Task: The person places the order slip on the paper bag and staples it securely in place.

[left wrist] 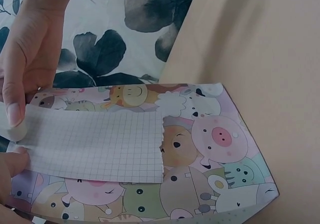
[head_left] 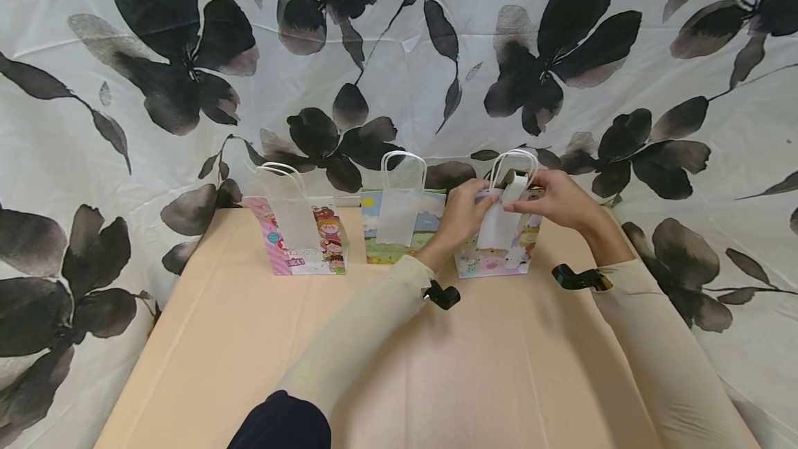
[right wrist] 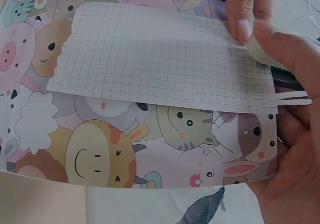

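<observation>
A gift bag [head_left: 469,263] printed with cartoon animals stands at the right of the row, its white handles raised. A torn-edged strip of grid paper [right wrist: 150,59] lies flat on its front, reaching up to the rim. My left hand [head_left: 463,213] pinches the bag's top edge on the left, thumb on the strip's upper end. On the other side my right hand [head_left: 561,201] grips the rim, fingers behind the bag and thumb against a small white curved piece [right wrist: 265,54]. A dark part shows beside that piece; I cannot tell what it is.
To the left stand a gift bag [head_left: 374,248] with a sky-and-meadow print and a pink gift bag [head_left: 280,263] with cartoon figures, each with white paper on its front. All sit near the back of a tan tabletop [head_left: 436,366], before a floral cloth [head_left: 399,61].
</observation>
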`<state>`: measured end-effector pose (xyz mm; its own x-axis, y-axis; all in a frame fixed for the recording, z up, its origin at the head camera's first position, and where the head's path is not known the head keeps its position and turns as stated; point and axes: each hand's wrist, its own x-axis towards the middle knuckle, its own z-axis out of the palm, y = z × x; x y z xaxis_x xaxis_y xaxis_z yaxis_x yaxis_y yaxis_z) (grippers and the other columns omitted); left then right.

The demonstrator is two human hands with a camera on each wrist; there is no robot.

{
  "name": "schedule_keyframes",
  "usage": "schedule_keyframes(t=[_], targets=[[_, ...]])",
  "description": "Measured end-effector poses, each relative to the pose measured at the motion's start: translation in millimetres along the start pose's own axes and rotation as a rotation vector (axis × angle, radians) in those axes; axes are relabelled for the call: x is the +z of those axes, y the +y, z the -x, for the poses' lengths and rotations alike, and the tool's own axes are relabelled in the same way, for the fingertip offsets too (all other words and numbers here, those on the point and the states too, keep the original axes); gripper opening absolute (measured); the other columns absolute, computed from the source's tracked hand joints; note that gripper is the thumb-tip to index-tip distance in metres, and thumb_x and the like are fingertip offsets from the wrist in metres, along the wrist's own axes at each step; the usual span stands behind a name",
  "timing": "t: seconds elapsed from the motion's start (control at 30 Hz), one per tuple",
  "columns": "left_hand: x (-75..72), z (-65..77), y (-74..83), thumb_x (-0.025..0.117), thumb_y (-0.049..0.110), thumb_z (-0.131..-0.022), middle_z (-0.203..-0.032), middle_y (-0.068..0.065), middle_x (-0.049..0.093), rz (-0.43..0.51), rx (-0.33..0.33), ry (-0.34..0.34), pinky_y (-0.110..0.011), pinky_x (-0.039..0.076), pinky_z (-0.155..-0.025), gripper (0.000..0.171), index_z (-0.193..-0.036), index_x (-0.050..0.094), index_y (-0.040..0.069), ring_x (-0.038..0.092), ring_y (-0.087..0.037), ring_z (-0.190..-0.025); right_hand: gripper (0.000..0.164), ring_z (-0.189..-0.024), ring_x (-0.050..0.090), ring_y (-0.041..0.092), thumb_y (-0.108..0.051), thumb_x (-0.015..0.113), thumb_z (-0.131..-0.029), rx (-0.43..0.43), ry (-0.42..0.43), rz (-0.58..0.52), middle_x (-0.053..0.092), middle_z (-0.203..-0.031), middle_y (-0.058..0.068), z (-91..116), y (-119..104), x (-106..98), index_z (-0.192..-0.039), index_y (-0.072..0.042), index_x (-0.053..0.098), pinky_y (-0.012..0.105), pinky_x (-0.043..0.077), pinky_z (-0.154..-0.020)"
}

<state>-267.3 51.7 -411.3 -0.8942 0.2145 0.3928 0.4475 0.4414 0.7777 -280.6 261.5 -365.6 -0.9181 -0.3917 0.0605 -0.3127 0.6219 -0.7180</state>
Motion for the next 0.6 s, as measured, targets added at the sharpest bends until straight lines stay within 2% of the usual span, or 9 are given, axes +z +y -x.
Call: schedule_keyframes(t=[0.2, 0.3, 0.6], targets=[[-0.9, 1.7, -0.5, 0.067, 0.014, -0.099, -0.119, -0.006, 0.07, 0.001, 0.0, -0.015, -0.019, 0.051, -0.087, 0.024, -0.121, 0.07, 0.006, 0.064, -0.013, -0.104, 0.047, -0.097, 0.068, 0.022, -0.025, 0.086, -0.084, -0.011, 0.038, -0.003, 0.071, -0.113, 0.013, 2.6, -0.5, 3.3, -0.122, -0.006, 0.067, 0.027, 0.056, -0.076], [-0.8, 2.2, -1.1, 0.067, 0.012, -0.099, -0.119, -0.006, 0.069, 0.012, -0.004, -0.018, -0.019, 0.051, -0.088, 0.023, -0.121, 0.069, 0.007, 0.063, -0.012, -0.105, 0.048, -0.098, 0.069, 0.023, -0.022, 0.086, -0.084, -0.023, 0.047, -0.019, 0.07, -0.115, 0.015, 5.1, -1.5, 4.4, -0.124, -0.004, 0.066, 0.023, 0.055, -0.075], [-2.7, 8.1, 1.7, 0.066, 0.012, -0.1, -0.122, -0.005, 0.068, 0.031, -0.037, -0.054, -0.023, 0.053, -0.087, 0.022, -0.121, 0.066, 0.008, 0.062, -0.011, -0.104, 0.051, -0.099, 0.07, 0.026, -0.019, 0.086, -0.083, -0.053, 0.07, 0.01, 0.07, -0.116, 0.014, 10.7, -0.2, 8.0, -0.127, -0.005, 0.065, 0.033, 0.059, -0.079]])
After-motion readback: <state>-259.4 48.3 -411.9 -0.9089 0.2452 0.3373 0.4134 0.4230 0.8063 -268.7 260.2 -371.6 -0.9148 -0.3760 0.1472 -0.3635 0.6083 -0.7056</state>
